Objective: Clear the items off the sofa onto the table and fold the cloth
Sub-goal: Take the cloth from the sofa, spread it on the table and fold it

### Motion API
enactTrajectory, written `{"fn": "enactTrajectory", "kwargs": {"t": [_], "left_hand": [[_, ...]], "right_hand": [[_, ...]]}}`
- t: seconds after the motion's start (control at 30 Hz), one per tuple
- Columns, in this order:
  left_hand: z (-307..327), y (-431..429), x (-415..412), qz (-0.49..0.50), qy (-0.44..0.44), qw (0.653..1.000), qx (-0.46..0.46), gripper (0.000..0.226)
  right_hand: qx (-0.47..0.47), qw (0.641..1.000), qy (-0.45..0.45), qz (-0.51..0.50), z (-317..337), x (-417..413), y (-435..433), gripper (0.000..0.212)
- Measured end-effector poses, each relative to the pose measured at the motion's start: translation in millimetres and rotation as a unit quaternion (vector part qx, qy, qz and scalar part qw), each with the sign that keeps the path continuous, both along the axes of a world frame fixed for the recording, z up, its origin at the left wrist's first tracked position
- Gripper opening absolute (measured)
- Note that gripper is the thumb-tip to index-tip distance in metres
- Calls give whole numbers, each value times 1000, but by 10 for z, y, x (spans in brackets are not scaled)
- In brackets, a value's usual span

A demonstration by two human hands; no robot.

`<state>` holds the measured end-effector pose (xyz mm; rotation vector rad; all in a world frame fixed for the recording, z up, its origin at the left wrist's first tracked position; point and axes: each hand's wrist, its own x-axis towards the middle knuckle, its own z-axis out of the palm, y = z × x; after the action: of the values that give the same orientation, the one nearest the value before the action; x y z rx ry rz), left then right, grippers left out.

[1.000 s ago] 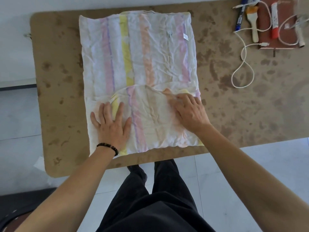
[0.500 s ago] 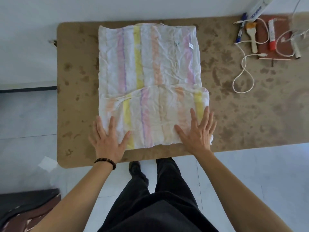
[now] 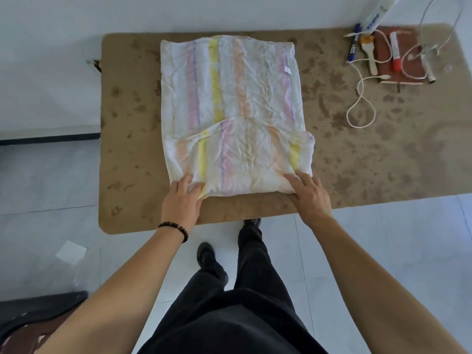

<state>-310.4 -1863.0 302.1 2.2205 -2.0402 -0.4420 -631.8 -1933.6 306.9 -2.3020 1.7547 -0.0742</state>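
A white cloth (image 3: 237, 80) with pink, yellow and orange stripes lies flat on the stained brown table (image 3: 357, 162), its near part folded up over itself. My left hand (image 3: 181, 203) grips the near left corner of the folded part, fingers curled into the bunched fabric. At the near right corner my right hand (image 3: 310, 198) holds the cloth, fingers on top and thumb at the edge. Both hands sit at the table's front edge.
At the far right of the table lie a brown notebook (image 3: 383, 56), a blue pen (image 3: 353, 44), a small brush (image 3: 370, 57), a red-capped glue stick (image 3: 394, 53) and a white cable (image 3: 361, 103). A dark sofa edge (image 3: 38, 318) shows at lower left.
Both hands slid back from lying flat on the folded part to its near corners and now take hold of them. The view has shifted so the table sits further right.
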Motion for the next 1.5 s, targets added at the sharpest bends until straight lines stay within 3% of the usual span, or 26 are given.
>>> {"fn": "enactTrajectory", "kwargs": {"t": [0.13, 0.3, 0.47, 0.63, 0.77, 0.97, 1.13, 1.2, 1.3, 1.4, 1.5], "left_hand": [[303, 153, 185, -21, -6, 997, -78, 23], [510, 409, 506, -78, 5, 990, -118, 51], [780, 489, 599, -44, 49, 985, -156, 56], [1035, 64, 735, -26, 64, 983, -169, 61], [1182, -740, 872, -40, 18, 987, -154, 68], [1089, -2225, 1002, -35, -41, 998, -12, 65], [702, -3298, 1112, -36, -103, 992, 66, 74], [479, -3542, 1141, -1, -117, 991, 64, 70], [227, -3595, 1048, 89, -111, 990, -12, 46], [99, -3282, 710, 102, -70, 989, -75, 53], [-45, -2824, 383, 18, -75, 996, 43, 69]], "right_hand": [[-59, 997, -37, 20, 321, 13, 100, 39], [-16, 999, -38, 3, 654, -56, 353, 29], [50, 995, -62, -55, 960, 13, 499, 56], [85, 985, -112, -99, 1436, 105, 64, 33], [110, 986, -87, -87, 1591, 229, -713, 45], [227, 971, -41, -63, 1323, 417, -2236, 68], [258, 965, 24, -45, 853, 586, -3325, 86], [247, 967, 9, -52, 616, 633, -3557, 75], [119, 990, -14, -76, 313, 787, -3589, 49], [7, 994, -56, -90, 43, 1052, -3155, 53], [36, 999, -22, -20, -157, 1207, -2554, 67]]}}
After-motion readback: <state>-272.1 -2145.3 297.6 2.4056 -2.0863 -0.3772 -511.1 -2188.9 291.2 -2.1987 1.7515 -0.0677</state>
